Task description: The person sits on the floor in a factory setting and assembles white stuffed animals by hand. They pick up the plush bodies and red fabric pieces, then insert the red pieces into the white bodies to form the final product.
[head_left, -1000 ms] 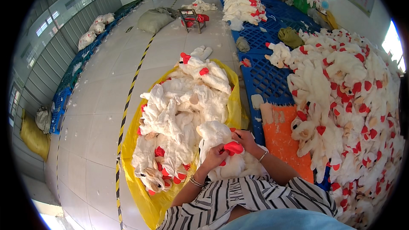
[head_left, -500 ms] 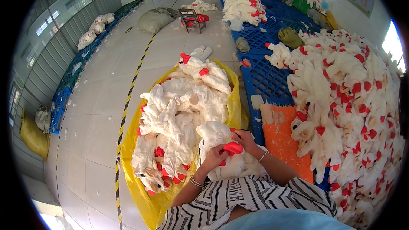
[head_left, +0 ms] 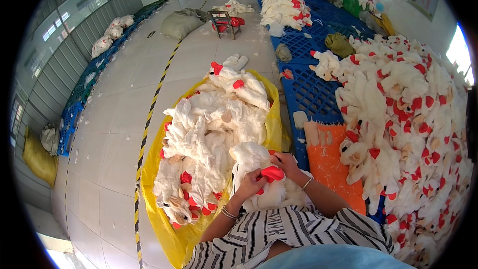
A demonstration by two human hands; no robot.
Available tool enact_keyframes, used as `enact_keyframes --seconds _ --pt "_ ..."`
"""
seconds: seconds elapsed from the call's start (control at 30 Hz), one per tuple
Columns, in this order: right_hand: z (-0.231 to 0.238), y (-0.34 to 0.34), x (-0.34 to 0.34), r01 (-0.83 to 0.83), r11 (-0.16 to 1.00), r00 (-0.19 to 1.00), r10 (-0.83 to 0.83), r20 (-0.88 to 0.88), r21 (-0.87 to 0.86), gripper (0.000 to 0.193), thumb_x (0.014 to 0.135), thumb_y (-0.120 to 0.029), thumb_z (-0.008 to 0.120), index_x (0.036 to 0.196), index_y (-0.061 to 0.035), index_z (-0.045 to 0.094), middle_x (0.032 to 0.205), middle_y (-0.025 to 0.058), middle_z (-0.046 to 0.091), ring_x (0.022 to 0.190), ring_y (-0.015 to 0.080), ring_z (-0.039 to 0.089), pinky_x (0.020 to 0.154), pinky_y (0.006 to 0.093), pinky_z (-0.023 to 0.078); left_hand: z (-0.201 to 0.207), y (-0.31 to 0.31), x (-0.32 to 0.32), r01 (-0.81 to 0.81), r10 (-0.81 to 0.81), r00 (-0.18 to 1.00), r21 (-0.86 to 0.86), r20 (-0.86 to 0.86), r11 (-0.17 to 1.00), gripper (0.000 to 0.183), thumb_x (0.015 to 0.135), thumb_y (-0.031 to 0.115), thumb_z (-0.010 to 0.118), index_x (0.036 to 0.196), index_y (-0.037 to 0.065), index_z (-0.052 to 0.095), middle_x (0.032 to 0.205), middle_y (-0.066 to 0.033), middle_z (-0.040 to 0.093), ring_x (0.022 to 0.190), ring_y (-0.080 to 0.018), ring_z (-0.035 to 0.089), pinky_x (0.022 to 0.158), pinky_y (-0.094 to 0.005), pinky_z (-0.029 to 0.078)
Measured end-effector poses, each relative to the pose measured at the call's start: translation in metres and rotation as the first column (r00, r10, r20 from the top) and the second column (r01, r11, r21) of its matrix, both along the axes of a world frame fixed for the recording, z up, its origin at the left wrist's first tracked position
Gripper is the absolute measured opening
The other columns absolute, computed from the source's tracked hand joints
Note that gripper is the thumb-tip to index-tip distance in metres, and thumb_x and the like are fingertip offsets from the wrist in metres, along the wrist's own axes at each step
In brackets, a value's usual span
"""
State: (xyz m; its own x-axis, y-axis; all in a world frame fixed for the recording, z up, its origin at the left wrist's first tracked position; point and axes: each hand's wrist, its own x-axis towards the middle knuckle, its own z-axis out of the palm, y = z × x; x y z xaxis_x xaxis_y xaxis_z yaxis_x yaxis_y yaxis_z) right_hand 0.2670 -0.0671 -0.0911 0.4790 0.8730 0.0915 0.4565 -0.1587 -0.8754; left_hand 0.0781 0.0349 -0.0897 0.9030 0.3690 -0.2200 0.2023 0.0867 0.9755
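Note:
Across my lap lies a white plush toy skin (head_left: 250, 156) with red parts. My left hand (head_left: 252, 183) pinches the edge of its red fabric piece (head_left: 273, 173). On the other side of that piece, my right hand (head_left: 290, 166) is closed, its fingers bent together at the plush toy. Whether a small tool sits in the right fingers cannot be made out. Just left of my hands, a heap of similar limp white plush skins (head_left: 204, 129) with red patches rests on a yellow plastic sheet (head_left: 273, 94).
At my right, a large pile of white and red plush skins (head_left: 398, 84) covers blue pallets (head_left: 308, 87). An orange mat (head_left: 331, 154) lies beside me. Ahead stand a small chair (head_left: 225, 24) and a grey-green sack (head_left: 181, 23). Black-yellow tape (head_left: 155, 97) runs along the floor.

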Motion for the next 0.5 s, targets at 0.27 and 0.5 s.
enact_keyframes --seconds 0.27,0.5 --pt "-0.002 0.000 0.001 0.006 1.000 1.000 -0.006 -0.002 -0.005 0.034 0.097 -0.027 0.058 0.077 -0.0005 0.057 0.065 0.0118 0.057 0.057 0.0201 0.053 0.057 0.0345 0.043 0.010 -0.001 -0.001 -0.004 0.004 1.000 0.002 0.011 1.000 0.014 0.096 0.013 0.059 0.104 0.003 0.066 0.084 0.0024 0.068 0.058 -0.0014 0.052 0.051 -0.0195 0.047" --pt "-0.001 0.000 0.000 0.002 1.000 1.000 -0.003 0.014 0.022 0.033 0.097 -0.026 0.059 0.077 -0.0003 0.056 0.065 0.0125 0.057 0.057 0.0216 0.054 0.058 0.0349 0.043 -0.001 0.000 0.000 0.003 -0.003 1.000 0.011 0.011 1.000 0.015 0.096 0.013 0.059 0.105 0.003 0.065 0.085 0.0020 0.068 0.058 -0.0014 0.052 0.051 -0.0195 0.047"
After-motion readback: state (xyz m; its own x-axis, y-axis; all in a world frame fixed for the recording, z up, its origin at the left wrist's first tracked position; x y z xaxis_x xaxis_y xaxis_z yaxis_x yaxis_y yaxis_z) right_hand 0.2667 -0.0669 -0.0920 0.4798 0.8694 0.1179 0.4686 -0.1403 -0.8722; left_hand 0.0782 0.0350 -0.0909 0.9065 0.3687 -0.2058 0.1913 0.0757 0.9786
